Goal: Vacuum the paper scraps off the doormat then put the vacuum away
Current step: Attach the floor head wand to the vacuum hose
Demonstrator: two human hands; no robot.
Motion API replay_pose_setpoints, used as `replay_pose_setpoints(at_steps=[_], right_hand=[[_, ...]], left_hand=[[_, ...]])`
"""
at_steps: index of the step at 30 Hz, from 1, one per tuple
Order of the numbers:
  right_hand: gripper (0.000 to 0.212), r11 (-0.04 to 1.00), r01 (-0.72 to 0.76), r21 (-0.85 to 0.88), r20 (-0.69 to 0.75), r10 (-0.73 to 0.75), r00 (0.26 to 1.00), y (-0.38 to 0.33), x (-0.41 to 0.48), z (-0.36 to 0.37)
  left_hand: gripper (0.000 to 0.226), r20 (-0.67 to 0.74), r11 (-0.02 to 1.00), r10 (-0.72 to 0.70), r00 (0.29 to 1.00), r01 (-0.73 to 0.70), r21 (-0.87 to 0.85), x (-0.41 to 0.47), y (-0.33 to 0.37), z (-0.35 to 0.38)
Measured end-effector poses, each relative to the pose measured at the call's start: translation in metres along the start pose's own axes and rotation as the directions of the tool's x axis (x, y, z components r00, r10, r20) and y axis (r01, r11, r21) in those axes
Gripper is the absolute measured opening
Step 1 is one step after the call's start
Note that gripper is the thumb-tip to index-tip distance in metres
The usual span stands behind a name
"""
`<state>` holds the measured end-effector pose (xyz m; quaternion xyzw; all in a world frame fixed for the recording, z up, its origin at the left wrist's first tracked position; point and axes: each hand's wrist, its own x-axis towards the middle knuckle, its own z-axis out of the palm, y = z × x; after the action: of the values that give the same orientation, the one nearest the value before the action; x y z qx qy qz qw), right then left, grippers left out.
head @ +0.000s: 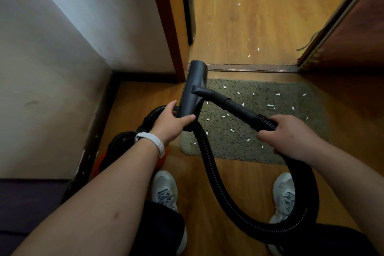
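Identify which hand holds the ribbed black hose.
The right hand holds the ribbed black plastic hose; the left hand, wearing a white wristband, holds the dark grey flat nozzle head instead.

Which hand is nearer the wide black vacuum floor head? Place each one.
Left. The left hand grips the near end of the wide black floor head; the right hand holds the black ribbed hose, apart from it.

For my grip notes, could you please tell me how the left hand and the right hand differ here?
The left hand grips the floor nozzle at its near end; the right hand grips the ribbed hose. The left hand wears a white wristband; the right hand wears none. Both grip black vacuum parts.
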<state>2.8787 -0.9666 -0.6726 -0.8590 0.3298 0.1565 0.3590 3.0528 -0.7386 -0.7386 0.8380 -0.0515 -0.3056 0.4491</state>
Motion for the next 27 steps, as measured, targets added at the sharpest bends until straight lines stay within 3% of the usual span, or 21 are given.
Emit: replay_pose_setpoints(at_steps=[8,12,16,23,27], right_hand=[[0.012,0.996,0.094,-0.006,-0.026,-0.094,0.995,-0.044,0.006,0.022],[0.012,0.992,0.125,0.006,0.013,-0.126,0.992,-0.073,0.010,0.051],[0.015,0.987,0.158,-0.020,0.070,-0.156,0.985,-0.102,0.016,0.090],[0.016,0.978,0.192,-0.080,0.106,-0.184,0.977,-0.135,0.023,0.152],[0.015,0.977,0.191,-0.097,0.118,-0.180,0.977,-0.145,0.028,0.175]], left_hand=[[0.065,-0.082,0.978,0.002,0.997,0.015,0.210,-0.019,-0.065,-0.110],[0.054,-0.130,0.928,-0.108,0.986,0.147,0.344,-0.036,-0.144,-0.166],[0.043,-0.265,0.913,-0.176,0.948,0.258,0.317,-0.046,-0.219,-0.201],[0.071,0.014,0.862,-0.250,0.968,0.215,0.459,-0.035,-0.279,-0.207],[0.116,0.060,0.791,-0.262,0.963,0.179,0.585,-0.015,-0.296,-0.204]])
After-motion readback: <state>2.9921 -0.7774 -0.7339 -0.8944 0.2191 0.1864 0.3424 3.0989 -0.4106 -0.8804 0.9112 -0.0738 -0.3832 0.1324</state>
